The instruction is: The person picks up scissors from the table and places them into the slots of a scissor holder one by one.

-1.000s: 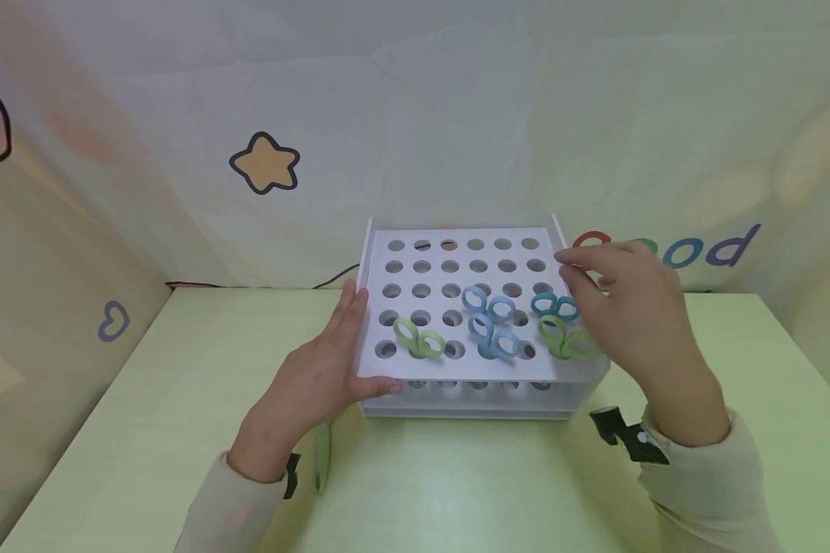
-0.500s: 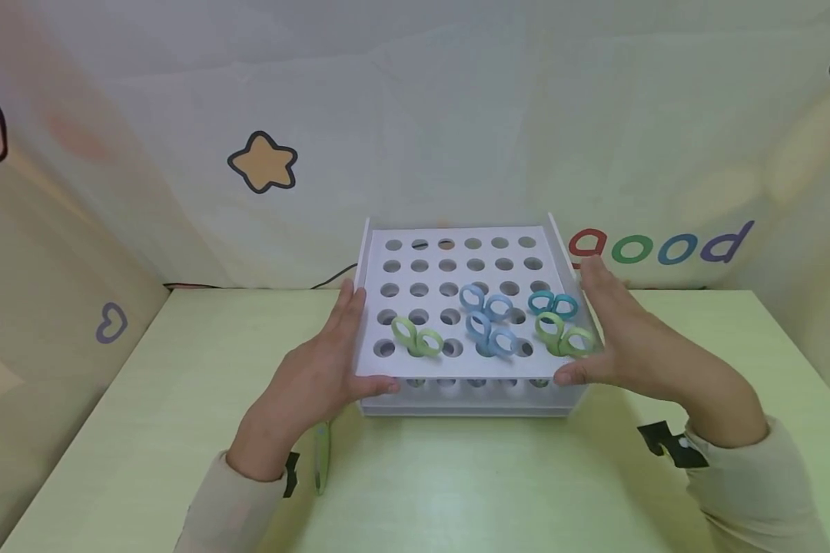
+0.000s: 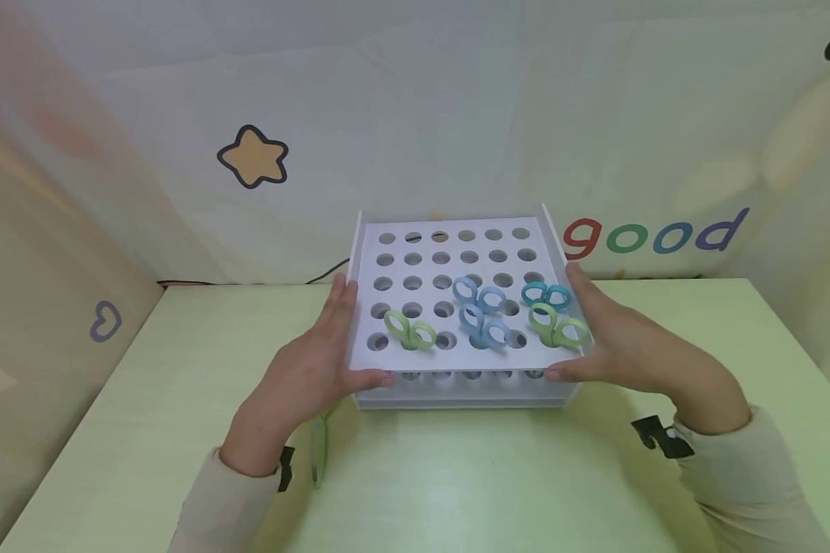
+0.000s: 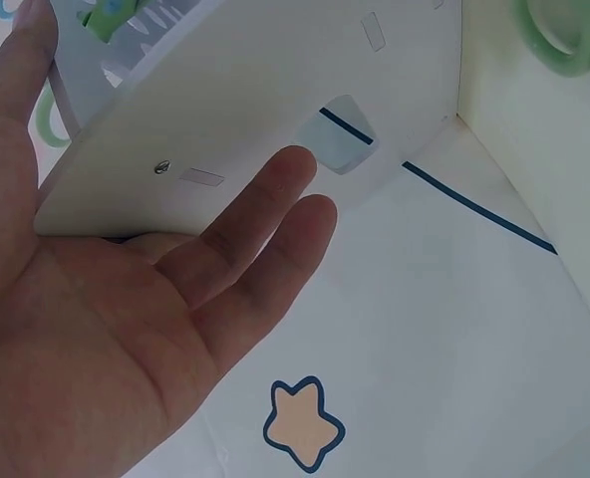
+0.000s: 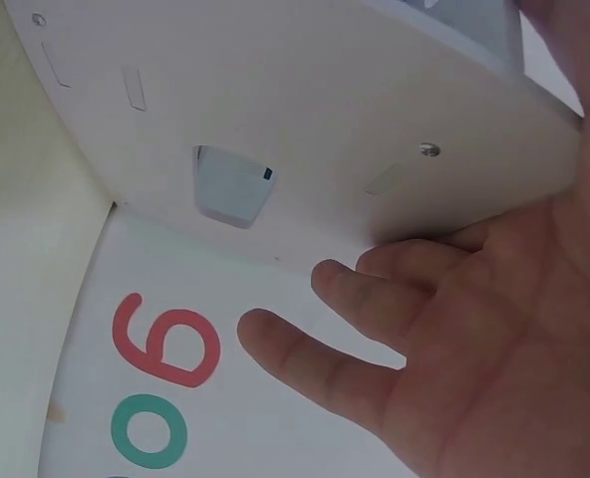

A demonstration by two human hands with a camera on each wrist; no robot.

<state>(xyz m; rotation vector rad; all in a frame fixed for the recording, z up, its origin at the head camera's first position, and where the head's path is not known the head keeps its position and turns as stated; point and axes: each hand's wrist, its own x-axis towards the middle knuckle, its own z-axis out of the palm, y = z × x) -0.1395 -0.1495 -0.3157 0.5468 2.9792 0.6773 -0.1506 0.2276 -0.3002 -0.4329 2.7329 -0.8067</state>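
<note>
A white scissors rack (image 3: 429, 361) with rows of round holes stands on the table. Several pairs of scissors stick up from it by their ring handles: green scissors (image 3: 410, 332) at left, light blue scissors (image 3: 484, 329) near the middle, teal scissors (image 3: 545, 295) and another green pair (image 3: 556, 329) at right. My left hand (image 3: 304, 372) holds the rack's left side, thumb over the front edge. On the opposite side my right hand (image 3: 622, 346) holds it likewise. Both wrist views show fingers beside the rack's side panels, some clear of the surface.
A slim green item (image 3: 318, 449) lies on the table (image 3: 443, 484) by my left wrist; green rings (image 4: 564, 40) show blurred in the left wrist view. A printed cloth backdrop (image 3: 422, 115) rises behind the rack, with a dark cable (image 3: 328, 270) at its foot.
My right hand has come down from above the right-hand scissors, where its fingertips were together, to the rack's right side. The left hand has kept its hold. The head view has shifted slightly.
</note>
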